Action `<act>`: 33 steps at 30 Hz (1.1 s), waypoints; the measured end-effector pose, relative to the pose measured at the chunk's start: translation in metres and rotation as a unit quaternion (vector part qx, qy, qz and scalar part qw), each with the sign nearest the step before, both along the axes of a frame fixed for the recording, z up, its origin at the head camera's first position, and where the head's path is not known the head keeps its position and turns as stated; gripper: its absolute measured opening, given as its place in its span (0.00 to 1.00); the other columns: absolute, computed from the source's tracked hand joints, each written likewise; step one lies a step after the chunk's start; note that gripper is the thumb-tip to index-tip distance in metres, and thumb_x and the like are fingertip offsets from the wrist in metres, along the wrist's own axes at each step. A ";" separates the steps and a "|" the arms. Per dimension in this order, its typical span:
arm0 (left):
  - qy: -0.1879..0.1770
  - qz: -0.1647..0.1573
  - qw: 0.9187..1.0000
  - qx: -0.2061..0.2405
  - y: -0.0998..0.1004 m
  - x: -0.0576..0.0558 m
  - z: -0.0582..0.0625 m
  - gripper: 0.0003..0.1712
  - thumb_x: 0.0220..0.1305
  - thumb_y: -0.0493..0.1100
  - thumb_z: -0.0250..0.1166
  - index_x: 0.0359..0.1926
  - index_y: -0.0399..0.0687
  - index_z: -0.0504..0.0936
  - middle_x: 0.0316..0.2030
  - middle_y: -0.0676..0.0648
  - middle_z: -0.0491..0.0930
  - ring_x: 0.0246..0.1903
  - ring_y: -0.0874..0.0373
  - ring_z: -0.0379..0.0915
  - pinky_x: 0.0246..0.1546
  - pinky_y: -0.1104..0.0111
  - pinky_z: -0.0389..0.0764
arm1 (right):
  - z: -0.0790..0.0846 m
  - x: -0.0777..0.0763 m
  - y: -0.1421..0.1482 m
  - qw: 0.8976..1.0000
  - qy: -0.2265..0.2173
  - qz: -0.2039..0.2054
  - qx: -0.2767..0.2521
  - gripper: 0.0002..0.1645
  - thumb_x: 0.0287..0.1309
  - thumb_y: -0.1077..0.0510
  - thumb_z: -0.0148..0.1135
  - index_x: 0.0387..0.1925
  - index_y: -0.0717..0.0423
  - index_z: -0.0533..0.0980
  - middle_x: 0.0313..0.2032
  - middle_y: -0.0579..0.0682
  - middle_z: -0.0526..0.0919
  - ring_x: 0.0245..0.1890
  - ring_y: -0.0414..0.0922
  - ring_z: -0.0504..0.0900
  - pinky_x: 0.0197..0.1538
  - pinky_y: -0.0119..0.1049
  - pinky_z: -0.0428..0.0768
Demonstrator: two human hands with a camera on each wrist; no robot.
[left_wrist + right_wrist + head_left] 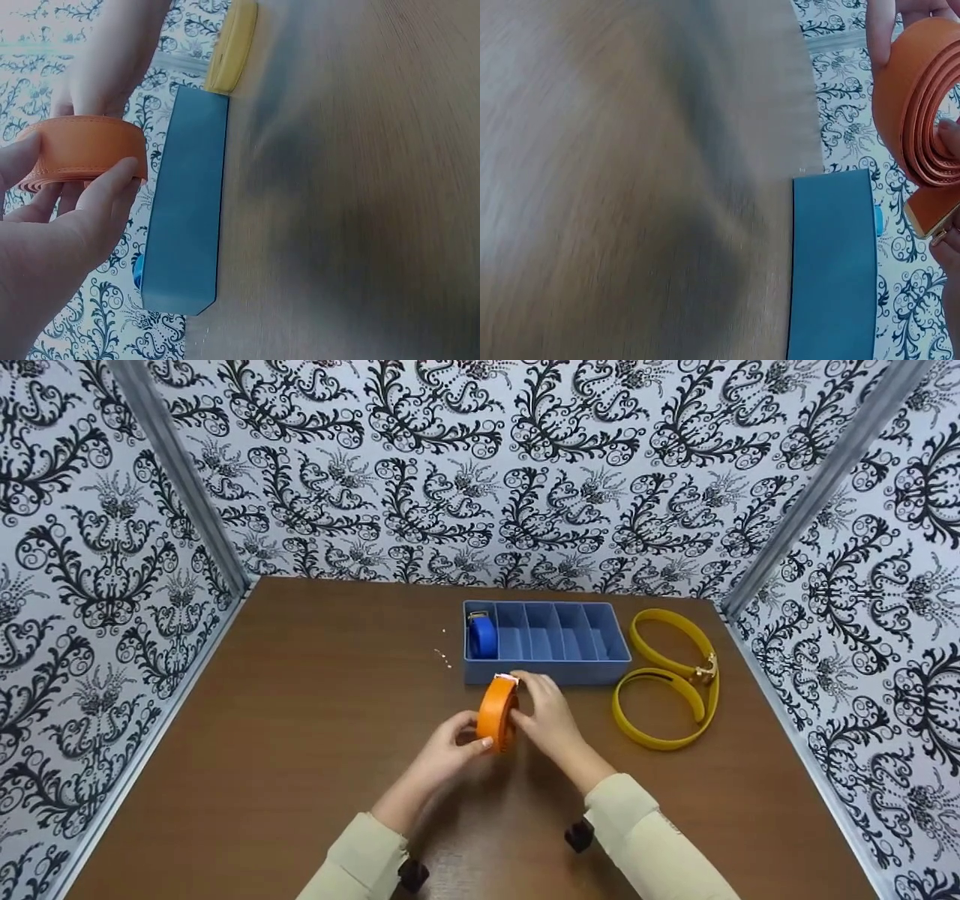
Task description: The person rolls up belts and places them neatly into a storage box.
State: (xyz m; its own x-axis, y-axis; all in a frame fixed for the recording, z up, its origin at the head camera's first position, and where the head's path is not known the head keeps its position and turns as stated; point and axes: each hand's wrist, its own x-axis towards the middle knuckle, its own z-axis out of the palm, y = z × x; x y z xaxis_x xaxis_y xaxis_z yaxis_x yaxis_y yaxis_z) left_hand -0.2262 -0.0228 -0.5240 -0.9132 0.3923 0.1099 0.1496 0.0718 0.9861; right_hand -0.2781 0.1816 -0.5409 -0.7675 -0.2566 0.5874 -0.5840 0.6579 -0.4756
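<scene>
An orange belt (495,712), wound into a coil with a metal buckle, is held above the table in front of the box. My left hand (448,750) grips its near left side, thumb on the outer face; in the left wrist view the fingers (109,187) curl under the band. From the right, my right hand (551,718) holds the coil near the buckle (935,229). The right wrist view shows the layered turns and a fingertip inside the coil. Just beyond stands a blue-grey divided box (547,672), a coiled blue belt (484,637) in its leftmost compartment.
A yellow belt (664,745) with a gold buckle lies in loose loops right of the box. Small pale specks (448,665) dot the brown table (322,697) left of it. Patterned walls (450,472) enclose the back and sides.
</scene>
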 end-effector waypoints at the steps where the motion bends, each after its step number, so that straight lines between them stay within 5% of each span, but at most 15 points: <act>1: -0.001 0.001 1.000 0.002 0.000 -0.001 -0.003 0.15 0.64 0.33 0.62 0.51 0.31 0.75 0.47 0.37 0.79 0.48 0.42 0.76 0.49 0.55 0.78 | 0.000 0.000 0.000 1.000 0.001 0.003 -0.003 0.32 0.45 0.69 0.74 0.54 0.66 0.74 0.48 0.57 0.81 0.47 0.53 0.78 0.55 0.48 0.75; 12: -0.006 -0.004 1.000 0.014 0.006 -0.006 -0.008 0.20 0.64 0.36 0.63 0.55 0.30 0.77 0.49 0.36 0.79 0.48 0.42 0.77 0.49 0.58 0.79 | -0.001 0.001 0.007 0.998 0.056 0.023 -0.019 0.29 0.43 0.74 0.71 0.50 0.73 0.74 0.41 0.61 0.83 0.40 0.56 0.81 0.47 0.49 0.79; 20: 0.044 0.025 0.999 -0.010 0.026 0.002 0.014 0.16 0.62 0.25 0.61 0.51 0.24 0.76 0.46 0.31 0.78 0.46 0.37 0.77 0.51 0.50 0.76 | -0.006 0.000 0.019 0.996 -0.045 0.008 -0.077 0.34 0.52 0.71 0.68 0.62 0.70 0.69 0.52 0.63 0.80 0.50 0.58 0.79 0.57 0.51 0.74; 25: 0.078 0.064 0.995 -0.016 0.037 -0.013 0.001 0.16 0.61 0.27 0.64 0.50 0.27 0.78 0.46 0.34 0.78 0.46 0.41 0.78 0.50 0.54 0.78 | 0.001 0.010 0.019 0.992 -0.046 -0.040 -0.110 0.34 0.58 0.66 0.67 0.66 0.62 0.68 0.59 0.57 0.77 0.60 0.54 0.73 0.64 0.50 0.67; 28: 0.084 0.092 0.992 -0.023 0.042 -0.019 0.003 0.15 0.60 0.27 0.64 0.49 0.27 0.78 0.46 0.35 0.78 0.46 0.42 0.78 0.49 0.57 0.79 | 0.006 0.021 0.015 0.986 -0.041 -0.054 -0.152 0.27 0.61 0.63 0.64 0.62 0.61 0.73 0.54 0.55 0.80 0.53 0.50 0.76 0.59 0.44 0.73; 33: 0.094 0.118 0.988 -0.020 0.055 -0.032 0.001 0.16 0.59 0.23 0.63 0.50 0.26 0.77 0.47 0.34 0.77 0.47 0.42 0.78 0.50 0.57 0.78 | 0.014 0.030 0.002 0.975 -0.084 -0.060 -0.197 0.25 0.62 0.58 0.65 0.59 0.64 0.75 0.42 0.54 0.82 0.33 0.45 0.75 0.37 0.31 0.75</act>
